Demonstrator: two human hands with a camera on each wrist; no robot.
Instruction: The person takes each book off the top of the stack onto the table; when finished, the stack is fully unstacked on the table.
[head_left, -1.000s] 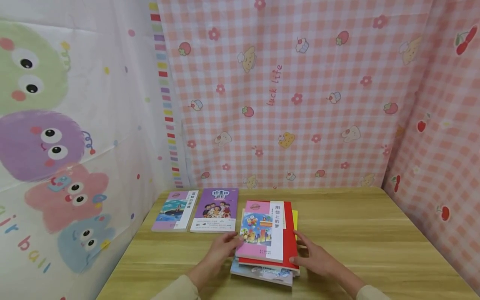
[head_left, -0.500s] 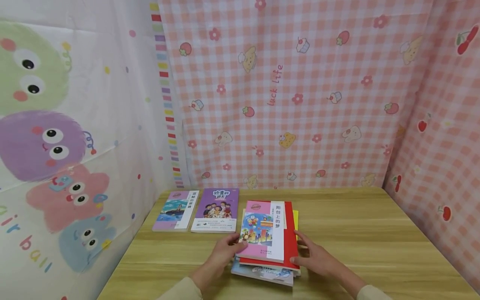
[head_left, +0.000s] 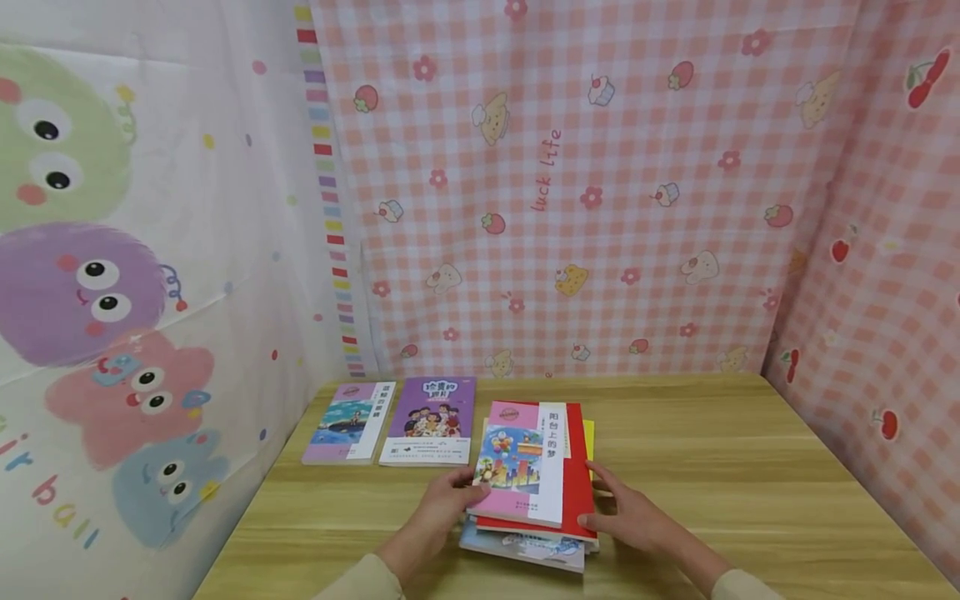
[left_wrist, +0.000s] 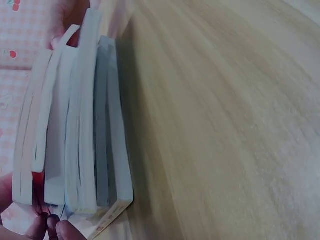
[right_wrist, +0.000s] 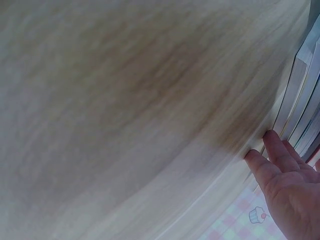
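Your work centres on an uneven stack of paper-covered books [left_wrist: 87, 125], lying flat near the front edge of the pale wood-grain table [head_left: 712, 467]. Topmost is a pink-and-white illustrated paperback [head_left: 513, 462], resting on a broad red-covered book [head_left: 579, 483]; a yellow cover [head_left: 590, 433] shows behind on the right, and a pale-blue book [head_left: 487, 554] juts out at the near side. Your left hand [head_left: 442, 504] pinches the top paperback's left edge, thumb over the cover, fingertips below it at the stack's side. Your right hand [head_left: 633, 517] is spread, its fingers extended along the stack's right side and its thumb at the red book's corner, gripping nothing closed. Left of the stack, a purple book [head_left: 438, 408] and a pink book with a sea picture [head_left: 348, 421] lie side by side, apart. In my judgement, you are separating the top paperback; the next move calls for a level lift while your right hand steadies the red book.
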